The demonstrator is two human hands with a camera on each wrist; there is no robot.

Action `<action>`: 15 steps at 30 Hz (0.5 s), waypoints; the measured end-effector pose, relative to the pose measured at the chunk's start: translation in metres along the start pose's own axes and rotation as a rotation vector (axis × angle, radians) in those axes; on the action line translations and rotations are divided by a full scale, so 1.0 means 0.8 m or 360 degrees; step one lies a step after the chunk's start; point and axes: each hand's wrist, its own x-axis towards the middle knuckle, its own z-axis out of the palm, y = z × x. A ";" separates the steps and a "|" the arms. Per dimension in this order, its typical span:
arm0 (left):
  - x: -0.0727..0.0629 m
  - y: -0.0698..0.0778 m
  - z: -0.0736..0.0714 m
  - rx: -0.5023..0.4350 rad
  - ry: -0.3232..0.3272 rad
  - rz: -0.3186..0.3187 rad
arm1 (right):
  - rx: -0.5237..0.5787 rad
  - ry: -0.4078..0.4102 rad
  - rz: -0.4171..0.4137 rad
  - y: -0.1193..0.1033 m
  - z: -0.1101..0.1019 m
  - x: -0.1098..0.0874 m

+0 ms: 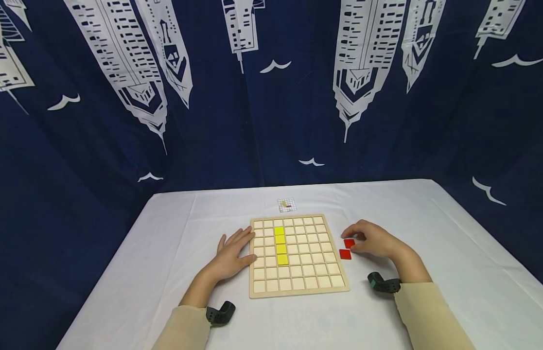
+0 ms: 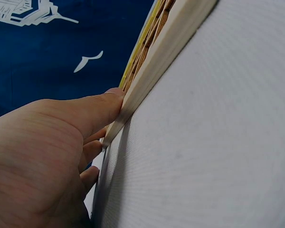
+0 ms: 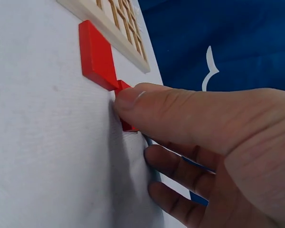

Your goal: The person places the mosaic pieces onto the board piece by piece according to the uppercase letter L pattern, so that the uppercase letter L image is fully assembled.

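A square wooden grid board (image 1: pixel 299 294) lies on the white cloth, with a column of several yellow tiles (image 1: pixel 280 248) in its cells. My left hand (image 1: pixel 229 260) rests along the board's left edge, fingers extended; in the left wrist view the thumb (image 2: pixel 102 107) touches its wooden rim. To the right of the board are two red tiles. My right hand (image 1: pixel 374 239) has thumb and index finger around the farther red tile (image 1: pixel 349 243), and the thumb (image 3: pixel 147 107) covers part of it in the right wrist view. The nearer red tile (image 1: pixel 345 254) lies beside it, untouched.
Behind the board lies a small card (image 1: pixel 287 205) printed with a grid and a coloured pattern. A white cloth (image 1: pixel 297 323) covers the table. Beyond it hangs a dark blue curtain (image 1: pixel 262 131) with white buildings and birds.
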 end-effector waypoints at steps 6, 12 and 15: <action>-0.001 -0.001 0.002 0.0010 -0.0008 -0.0014 | -0.0029 0.0035 -0.0029 0.006 0.005 0.003; 0.000 -0.001 0.003 0.0007 0.0006 -0.0018 | -0.0061 0.0083 -0.0023 0.006 0.008 0.004; 0.000 0.000 0.002 0.0007 0.0006 -0.0013 | -0.0071 0.0108 -0.0025 0.004 0.008 0.005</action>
